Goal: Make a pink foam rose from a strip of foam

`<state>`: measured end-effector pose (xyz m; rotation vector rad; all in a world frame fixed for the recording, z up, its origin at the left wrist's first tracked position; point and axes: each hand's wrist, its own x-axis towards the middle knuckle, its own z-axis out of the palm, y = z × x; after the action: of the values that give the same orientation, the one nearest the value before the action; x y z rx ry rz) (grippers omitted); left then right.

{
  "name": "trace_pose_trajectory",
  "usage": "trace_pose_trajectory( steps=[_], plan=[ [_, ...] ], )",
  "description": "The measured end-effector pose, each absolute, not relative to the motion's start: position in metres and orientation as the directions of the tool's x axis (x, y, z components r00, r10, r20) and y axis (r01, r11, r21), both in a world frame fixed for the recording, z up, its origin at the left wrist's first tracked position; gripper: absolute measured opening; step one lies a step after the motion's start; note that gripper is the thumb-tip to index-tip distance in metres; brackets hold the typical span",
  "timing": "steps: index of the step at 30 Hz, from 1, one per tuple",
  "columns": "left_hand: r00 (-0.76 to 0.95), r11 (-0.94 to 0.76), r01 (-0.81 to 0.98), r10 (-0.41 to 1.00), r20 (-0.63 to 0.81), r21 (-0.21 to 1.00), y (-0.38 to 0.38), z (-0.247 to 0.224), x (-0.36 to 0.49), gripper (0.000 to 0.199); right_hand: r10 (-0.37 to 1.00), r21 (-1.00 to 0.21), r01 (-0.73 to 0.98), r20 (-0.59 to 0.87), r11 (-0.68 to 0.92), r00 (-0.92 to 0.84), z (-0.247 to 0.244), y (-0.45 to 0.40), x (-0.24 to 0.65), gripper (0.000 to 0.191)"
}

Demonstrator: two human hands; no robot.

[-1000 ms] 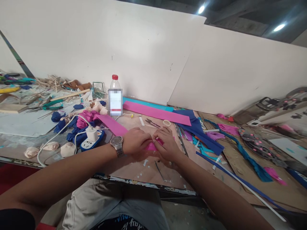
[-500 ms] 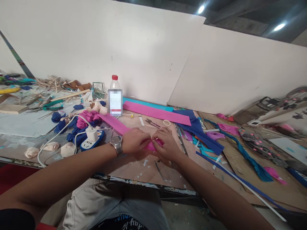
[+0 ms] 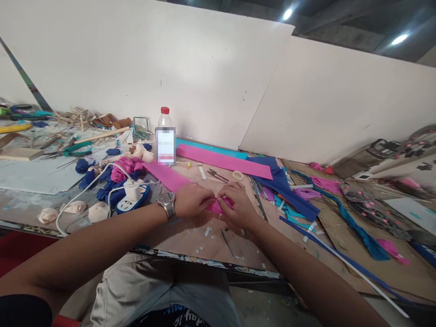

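My left hand (image 3: 194, 200), with a watch on its wrist, pinches a piece of pink crepe paper (image 3: 218, 207) just above the table. Facing it, my right hand (image 3: 236, 204) has its fingers closed on the other side of the same paper. The fingertips of both hands nearly meet, and much of the paper is hidden by them. A pink strip (image 3: 168, 176) runs from beside my left hand toward a heap of pink paper rosettes (image 3: 126, 169). Beyond my hands lie scissors (image 3: 218, 176) and a roll of tape (image 3: 237, 175).
A red-capped bottle (image 3: 165, 145) stands near the white wall panel. A power strip (image 3: 131, 204) with white cables is at left, near cream rosettes (image 3: 98, 212). A folded pink sheet (image 3: 225, 162) and blue paper (image 3: 299, 200) lie behind and right. Pliers (image 3: 76, 149) rest far left.
Both hands stay pinched on the pink paper, with small finger shifts. More of the paper shows between them. The whole view has shifted slightly.
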<state>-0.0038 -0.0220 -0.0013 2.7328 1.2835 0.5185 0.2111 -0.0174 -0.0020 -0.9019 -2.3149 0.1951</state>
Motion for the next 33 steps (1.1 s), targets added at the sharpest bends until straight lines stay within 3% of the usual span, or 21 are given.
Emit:
trace_pose_trajectory(
  steps=[11,19,33],
  plan=[
    [0.592,-0.651,0.725,0.755,0.28,0.225,-0.021,-0.005,-0.005,0.034,0.639,-0.353,0.54,0.525,0.764,-0.562,-0.001,-0.017,0.212,0.009],
    [0.564,-0.625,0.739,0.778,0.277,0.249,-0.022,0.0,-0.008,0.021,0.645,-0.356,0.547,0.537,0.758,-0.544,-0.001,-0.016,0.213,0.008],
    [0.5,-0.562,0.789,0.822,0.271,0.249,-0.024,0.006,-0.006,0.034,0.667,-0.362,0.574,0.538,0.734,-0.514,-0.002,-0.014,0.215,0.009]
  ],
)
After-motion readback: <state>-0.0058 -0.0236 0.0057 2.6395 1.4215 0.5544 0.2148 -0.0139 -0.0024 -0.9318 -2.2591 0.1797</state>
